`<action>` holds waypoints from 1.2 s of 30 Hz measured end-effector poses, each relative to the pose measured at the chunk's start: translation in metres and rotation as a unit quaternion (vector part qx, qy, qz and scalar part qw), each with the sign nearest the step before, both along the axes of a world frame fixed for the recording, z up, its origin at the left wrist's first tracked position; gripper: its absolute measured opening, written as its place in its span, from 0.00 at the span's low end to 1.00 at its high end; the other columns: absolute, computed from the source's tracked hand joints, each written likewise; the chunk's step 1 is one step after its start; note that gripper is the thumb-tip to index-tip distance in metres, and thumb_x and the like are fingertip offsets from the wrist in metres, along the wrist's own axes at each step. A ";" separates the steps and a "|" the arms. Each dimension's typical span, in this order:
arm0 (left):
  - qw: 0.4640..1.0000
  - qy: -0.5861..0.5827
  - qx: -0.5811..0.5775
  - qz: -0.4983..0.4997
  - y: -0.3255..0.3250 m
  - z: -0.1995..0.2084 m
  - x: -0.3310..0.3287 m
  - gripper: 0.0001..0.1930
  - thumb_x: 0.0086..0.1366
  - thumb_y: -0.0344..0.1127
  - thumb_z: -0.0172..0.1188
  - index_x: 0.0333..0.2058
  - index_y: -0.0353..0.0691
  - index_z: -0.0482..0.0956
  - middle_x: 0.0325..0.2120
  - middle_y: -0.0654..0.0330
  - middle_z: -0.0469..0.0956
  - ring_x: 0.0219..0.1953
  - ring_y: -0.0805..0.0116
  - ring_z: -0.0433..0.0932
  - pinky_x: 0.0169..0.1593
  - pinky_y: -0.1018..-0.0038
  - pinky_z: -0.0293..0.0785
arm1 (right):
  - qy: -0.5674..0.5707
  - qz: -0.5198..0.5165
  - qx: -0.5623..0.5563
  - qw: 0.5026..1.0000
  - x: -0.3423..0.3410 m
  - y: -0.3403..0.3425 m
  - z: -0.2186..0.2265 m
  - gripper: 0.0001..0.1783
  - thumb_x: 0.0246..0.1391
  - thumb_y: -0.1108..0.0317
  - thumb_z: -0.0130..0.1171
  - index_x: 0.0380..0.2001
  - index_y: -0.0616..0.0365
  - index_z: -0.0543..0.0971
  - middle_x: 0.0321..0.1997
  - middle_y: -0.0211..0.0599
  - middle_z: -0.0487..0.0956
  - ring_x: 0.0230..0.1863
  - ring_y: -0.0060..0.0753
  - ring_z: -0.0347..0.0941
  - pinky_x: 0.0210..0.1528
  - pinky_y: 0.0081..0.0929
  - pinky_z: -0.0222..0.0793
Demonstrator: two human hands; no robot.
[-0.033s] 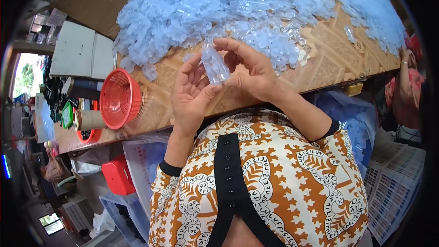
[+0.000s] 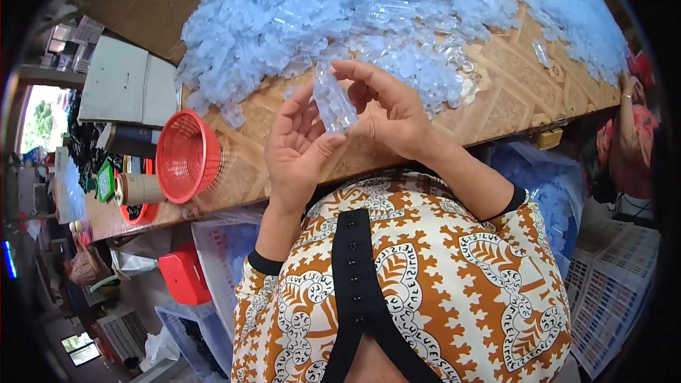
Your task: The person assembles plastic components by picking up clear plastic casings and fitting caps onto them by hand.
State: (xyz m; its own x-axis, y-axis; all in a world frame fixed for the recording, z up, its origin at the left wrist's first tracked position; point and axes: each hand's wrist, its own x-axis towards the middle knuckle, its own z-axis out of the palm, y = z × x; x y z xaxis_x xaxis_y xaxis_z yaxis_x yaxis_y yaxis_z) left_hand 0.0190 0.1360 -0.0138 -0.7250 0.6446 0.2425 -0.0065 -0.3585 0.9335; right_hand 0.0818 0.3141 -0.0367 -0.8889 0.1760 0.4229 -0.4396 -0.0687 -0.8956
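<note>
A small cluster of clear plastic pieces (image 2: 334, 104), tube-like in shape, is held upright between my two hands just above the table. My left hand (image 2: 294, 152) has its palm turned up, with the thumb against the lower end of the pieces and the fingers curled behind them. From the other side, my right hand (image 2: 397, 113) grips them, its index finger arched over the top and its thumb at the lower right. Whether they are one moulded part or several cannot be made out. Beyond both hands spreads a large heap of translucent bluish plastic pieces (image 2: 340, 10).
To the left, a red plastic basket (image 2: 188, 156) stands near the table's edge beside a brown tape roll (image 2: 142, 189). A wood-patterned table (image 2: 511, 92) shows at right. Plastic-lined containers of pieces (image 2: 543, 184) flank me below the edge. Another person's arm (image 2: 628, 120) is at far right.
</note>
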 end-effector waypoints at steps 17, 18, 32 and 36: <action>1.000 -0.005 -0.008 -0.028 0.011 0.004 0.007 0.39 0.61 0.15 0.62 0.69 0.33 0.56 0.62 0.47 0.69 0.62 0.61 0.72 0.64 0.67 0.72 | 0.035 -0.031 0.041 0.998 0.008 0.010 0.005 0.41 0.45 0.68 0.74 0.64 0.63 0.71 0.55 0.33 0.71 0.44 0.23 0.65 0.50 0.22 0.66; 1.000 0.000 -0.011 -0.028 0.011 0.003 0.006 0.39 0.61 0.15 0.62 0.69 0.33 0.57 0.62 0.47 0.69 0.62 0.61 0.72 0.64 0.67 0.72 | 0.033 -0.025 0.055 0.998 0.009 0.012 0.006 0.41 0.45 0.68 0.74 0.63 0.63 0.72 0.56 0.34 0.71 0.45 0.23 0.66 0.51 0.22 0.66; 0.996 0.077 -0.025 -0.021 0.008 -0.011 0.000 0.36 0.56 0.14 0.65 0.64 0.33 0.66 0.69 0.47 0.60 0.66 0.58 0.68 0.65 0.63 0.71 | 0.045 -0.019 0.053 0.997 0.010 0.017 -0.001 0.41 0.48 0.53 0.74 0.62 0.64 0.74 0.60 0.40 0.73 0.48 0.25 0.70 0.51 0.26 0.69; 0.991 0.126 -0.048 -0.015 0.006 -0.006 -0.002 0.34 0.56 0.12 0.62 0.63 0.33 0.69 0.68 0.47 0.60 0.65 0.57 0.68 0.65 0.63 0.72 | 0.053 -0.016 0.085 0.995 0.012 0.016 0.004 0.39 0.42 0.68 0.77 0.60 0.60 0.75 0.57 0.37 0.73 0.50 0.25 0.71 0.51 0.25 0.71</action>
